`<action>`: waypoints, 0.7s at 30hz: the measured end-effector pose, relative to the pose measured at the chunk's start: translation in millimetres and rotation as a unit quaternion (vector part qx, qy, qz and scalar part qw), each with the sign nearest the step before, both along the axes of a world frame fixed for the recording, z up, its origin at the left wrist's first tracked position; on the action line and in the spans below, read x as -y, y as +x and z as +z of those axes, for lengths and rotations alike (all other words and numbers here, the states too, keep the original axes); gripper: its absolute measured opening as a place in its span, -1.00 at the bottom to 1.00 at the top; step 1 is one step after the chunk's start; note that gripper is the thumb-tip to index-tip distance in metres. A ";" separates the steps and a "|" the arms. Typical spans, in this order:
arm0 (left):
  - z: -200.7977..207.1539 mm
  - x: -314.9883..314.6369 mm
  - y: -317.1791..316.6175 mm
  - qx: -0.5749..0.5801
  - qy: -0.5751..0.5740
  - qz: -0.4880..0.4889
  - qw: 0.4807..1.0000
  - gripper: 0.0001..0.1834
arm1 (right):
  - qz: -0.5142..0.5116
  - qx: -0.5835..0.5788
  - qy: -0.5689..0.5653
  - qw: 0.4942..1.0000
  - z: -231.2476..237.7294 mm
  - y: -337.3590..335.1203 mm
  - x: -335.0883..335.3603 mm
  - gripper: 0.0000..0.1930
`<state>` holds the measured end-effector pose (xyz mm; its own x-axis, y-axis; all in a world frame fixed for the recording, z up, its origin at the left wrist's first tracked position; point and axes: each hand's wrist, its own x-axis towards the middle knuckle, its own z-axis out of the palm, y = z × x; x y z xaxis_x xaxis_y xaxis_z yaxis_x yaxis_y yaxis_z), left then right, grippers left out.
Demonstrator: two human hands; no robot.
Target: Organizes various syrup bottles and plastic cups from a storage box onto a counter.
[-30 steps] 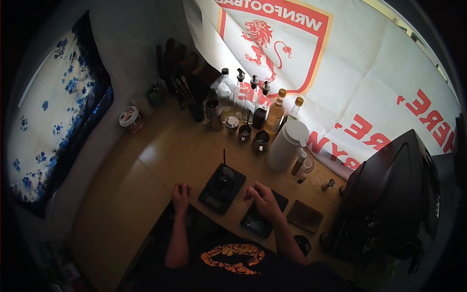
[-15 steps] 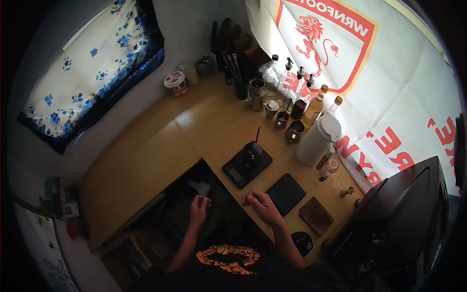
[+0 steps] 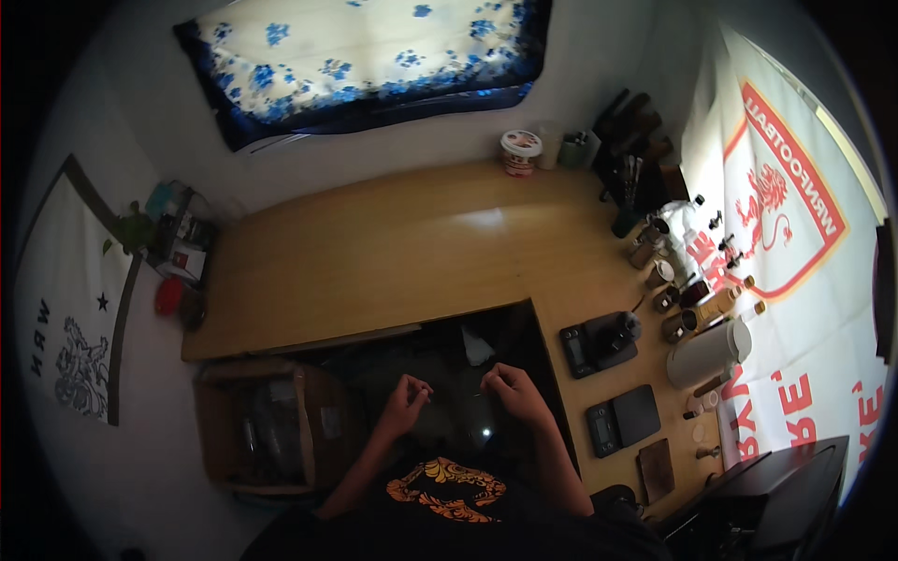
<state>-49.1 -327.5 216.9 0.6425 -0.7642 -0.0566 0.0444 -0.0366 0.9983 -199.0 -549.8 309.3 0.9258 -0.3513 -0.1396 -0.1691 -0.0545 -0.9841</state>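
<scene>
While the left hand (image 3: 404, 405) and right hand (image 3: 516, 391) are seen half-curled – anything pinched cannot be told – the nearer digital scale (image 3: 638, 416) is set rightward, closer to the right.

A cream curtain (image 3: 374, 70) with blue flowers and a dark border hangs above the wooden table (image 3: 365, 252), and a white-lidded tub (image 3: 520, 154) stands at the table's back edge. On the right I see an amber bottle (image 3: 722, 304) and a pale jug (image 3: 703, 358) before a white banner (image 3: 795, 280) bearing a red lion. Leftward, there's a green plant (image 3: 137, 227), something red (image 3: 168, 296) below it, and a dark-edged wall hanging (image 3: 79, 309) with a black star.
</scene>
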 end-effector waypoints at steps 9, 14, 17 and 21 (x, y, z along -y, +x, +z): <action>-42.8 -135.0 54.3 -0.050 -0.048 0.210 0.975 -0.88 | 0.293 -0.044 -0.041 0.954 -34.1 109.6 -124.0 -0.80; -44.1 -207.1 50.7 -0.071 -0.088 0.325 0.939 -0.87 | 0.384 -0.086 -0.150 0.907 -45.0 170.5 -172.0 -0.79; -56.6 -264.6 37.1 -0.057 -0.049 0.398 0.914 -0.87 | 0.453 -0.038 -0.176 0.873 -33.6 211.1 -215.4 -0.77; -78.5 -315.0 14.3 -0.038 -0.019 0.500 0.865 -0.88 | 0.548 -0.008 -0.194 0.814 -25.9 254.3 -281.2 -0.78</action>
